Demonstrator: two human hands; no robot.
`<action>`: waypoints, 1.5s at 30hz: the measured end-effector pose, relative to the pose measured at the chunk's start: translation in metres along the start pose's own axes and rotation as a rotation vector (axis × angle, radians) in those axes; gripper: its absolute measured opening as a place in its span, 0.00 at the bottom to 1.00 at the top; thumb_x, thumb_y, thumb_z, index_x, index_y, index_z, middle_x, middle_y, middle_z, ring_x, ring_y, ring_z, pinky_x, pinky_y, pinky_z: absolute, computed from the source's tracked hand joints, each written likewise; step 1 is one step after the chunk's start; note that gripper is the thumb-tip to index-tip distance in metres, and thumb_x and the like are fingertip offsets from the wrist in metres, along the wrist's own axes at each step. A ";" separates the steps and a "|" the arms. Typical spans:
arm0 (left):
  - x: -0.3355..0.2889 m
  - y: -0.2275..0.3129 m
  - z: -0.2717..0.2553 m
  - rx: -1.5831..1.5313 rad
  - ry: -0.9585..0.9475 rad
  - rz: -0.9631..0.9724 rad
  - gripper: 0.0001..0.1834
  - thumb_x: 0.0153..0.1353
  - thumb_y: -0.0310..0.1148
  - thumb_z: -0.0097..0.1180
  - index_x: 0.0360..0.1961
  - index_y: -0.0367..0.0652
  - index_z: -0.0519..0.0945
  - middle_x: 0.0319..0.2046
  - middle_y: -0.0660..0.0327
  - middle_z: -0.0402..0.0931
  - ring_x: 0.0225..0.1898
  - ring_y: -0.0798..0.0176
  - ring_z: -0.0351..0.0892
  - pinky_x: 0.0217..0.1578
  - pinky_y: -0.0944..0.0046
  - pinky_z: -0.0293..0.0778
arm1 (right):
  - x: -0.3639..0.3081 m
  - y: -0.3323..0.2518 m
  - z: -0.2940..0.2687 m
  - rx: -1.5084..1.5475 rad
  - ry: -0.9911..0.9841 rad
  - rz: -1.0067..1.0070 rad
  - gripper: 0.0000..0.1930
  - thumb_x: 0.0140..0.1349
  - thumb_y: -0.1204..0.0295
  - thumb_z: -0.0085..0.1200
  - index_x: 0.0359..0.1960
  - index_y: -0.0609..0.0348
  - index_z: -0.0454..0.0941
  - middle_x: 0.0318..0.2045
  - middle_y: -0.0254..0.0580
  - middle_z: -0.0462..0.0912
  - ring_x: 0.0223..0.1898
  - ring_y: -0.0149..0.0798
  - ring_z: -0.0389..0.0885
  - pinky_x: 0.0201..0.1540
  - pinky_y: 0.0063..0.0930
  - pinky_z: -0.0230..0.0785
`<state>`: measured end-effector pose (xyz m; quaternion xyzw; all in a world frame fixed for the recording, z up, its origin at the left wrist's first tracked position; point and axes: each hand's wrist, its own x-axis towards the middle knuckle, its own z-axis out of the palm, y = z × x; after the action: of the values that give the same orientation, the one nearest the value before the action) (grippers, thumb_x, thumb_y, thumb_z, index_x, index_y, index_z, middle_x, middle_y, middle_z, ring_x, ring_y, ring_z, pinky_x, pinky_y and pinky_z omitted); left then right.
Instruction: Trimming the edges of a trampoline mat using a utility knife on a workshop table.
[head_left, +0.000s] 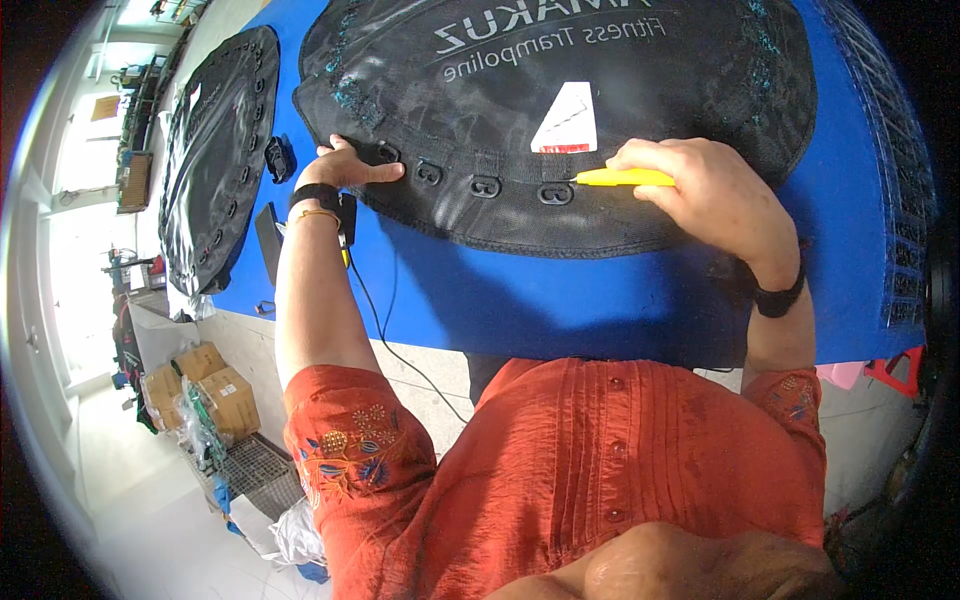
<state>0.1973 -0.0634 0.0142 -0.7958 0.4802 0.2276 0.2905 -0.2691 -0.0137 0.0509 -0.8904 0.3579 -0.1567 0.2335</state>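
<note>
A black trampoline mat (620, 95) lies on the blue table, with several black plastic buckles (486, 187) sewn along its near edge. Pinched in my right hand (710, 190) is a yellow pen (622, 178); its tip reaches the top of the rightmost visible buckle (556, 194) on that edge. My left hand (352, 168) rests on the mat's left near edge, thumb stretched toward the buckles and fingers apart; part of the hand's underside is hidden. Above the pen, a white label (568, 118) with a red strip lies on the mat.
To the left, a second black mat (215, 160) lies on the blue table (580, 305). A black strapped object (280, 158) sits between the mats. A dark cable (400, 362) hangs past the table edge. Cardboard boxes (222, 395) stand on the floor at left.
</note>
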 end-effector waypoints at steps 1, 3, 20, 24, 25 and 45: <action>0.001 -0.001 0.001 -0.001 0.000 -0.001 0.95 0.24 0.85 0.65 0.72 0.18 0.32 0.74 0.26 0.32 0.79 0.37 0.32 0.76 0.50 0.41 | 0.000 0.000 0.000 0.000 -0.001 -0.001 0.10 0.63 0.67 0.60 0.44 0.52 0.78 0.30 0.50 0.85 0.35 0.56 0.85 0.38 0.47 0.77; 0.001 -0.002 0.001 -0.015 0.013 0.007 0.95 0.24 0.86 0.65 0.72 0.18 0.32 0.74 0.26 0.32 0.79 0.37 0.32 0.77 0.50 0.41 | 0.000 0.001 -0.002 0.026 0.001 0.006 0.09 0.62 0.67 0.60 0.43 0.52 0.78 0.31 0.49 0.85 0.35 0.56 0.85 0.39 0.47 0.77; -0.001 0.001 0.003 0.059 0.063 -0.010 0.91 0.26 0.87 0.63 0.73 0.20 0.39 0.74 0.27 0.43 0.77 0.38 0.45 0.75 0.52 0.49 | 0.004 0.013 -0.008 0.102 -0.088 0.014 0.11 0.63 0.66 0.60 0.45 0.52 0.80 0.31 0.51 0.85 0.36 0.55 0.85 0.40 0.46 0.76; 0.006 -0.001 0.006 0.059 0.079 -0.023 0.91 0.26 0.85 0.64 0.74 0.20 0.39 0.74 0.27 0.42 0.77 0.38 0.44 0.75 0.52 0.49 | 0.004 0.009 -0.011 0.096 -0.047 -0.046 0.10 0.64 0.66 0.58 0.45 0.53 0.80 0.33 0.51 0.85 0.36 0.56 0.84 0.40 0.45 0.75; 0.008 -0.003 0.005 0.058 0.079 -0.024 0.91 0.26 0.85 0.64 0.74 0.20 0.39 0.74 0.27 0.42 0.77 0.38 0.44 0.75 0.52 0.49 | 0.006 0.008 -0.010 0.096 -0.048 -0.047 0.10 0.64 0.66 0.58 0.45 0.53 0.80 0.33 0.51 0.85 0.36 0.56 0.84 0.40 0.45 0.75; 0.002 -0.001 0.003 0.012 0.057 0.000 0.92 0.26 0.86 0.64 0.74 0.22 0.38 0.74 0.27 0.41 0.78 0.39 0.40 0.76 0.52 0.43 | 0.015 0.010 0.014 0.282 -0.004 -0.133 0.14 0.64 0.69 0.57 0.50 0.58 0.81 0.37 0.53 0.86 0.38 0.56 0.84 0.42 0.45 0.74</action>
<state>0.1990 -0.0619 0.0115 -0.8003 0.4896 0.2019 0.2812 -0.2578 -0.0266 0.0354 -0.8709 0.2719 -0.2188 0.3461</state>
